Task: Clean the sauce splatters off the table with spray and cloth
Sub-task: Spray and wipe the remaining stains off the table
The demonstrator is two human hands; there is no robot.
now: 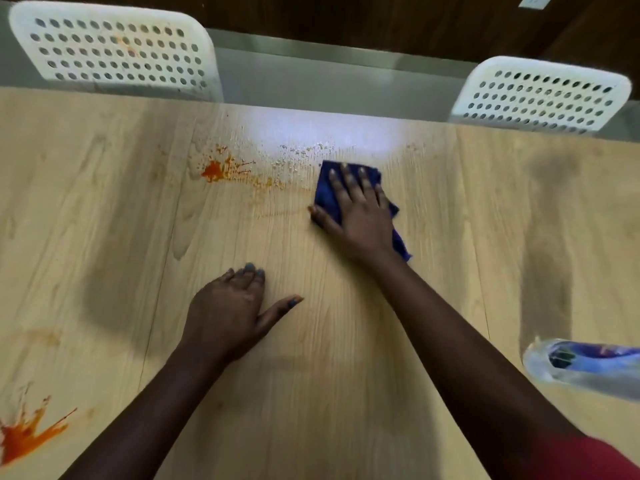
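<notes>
My right hand (pixel 356 209) lies flat, fingers spread, pressing a dark blue cloth (pixel 327 195) onto the light wooden table (pixel 346 375) near its far edge. Just left of the cloth lies an orange sauce splatter (pixel 221 169) with wet spray droplets (pixel 301 154) around it. A second orange splatter (pixel 24 436) marks the near left corner, with a faint smear (pixel 45 336) above it. My left hand (pixel 232 313) rests palm down on the bare table, holding nothing. A clear spray bottle (pixel 588 365) lies at the right edge.
Two white perforated chairs stand at the table's far side, one at the left (pixel 110 50) and one at the right (pixel 543 95). Behind them the floor is dark wood. A red sleeve (pixel 581 459) shows at the bottom right.
</notes>
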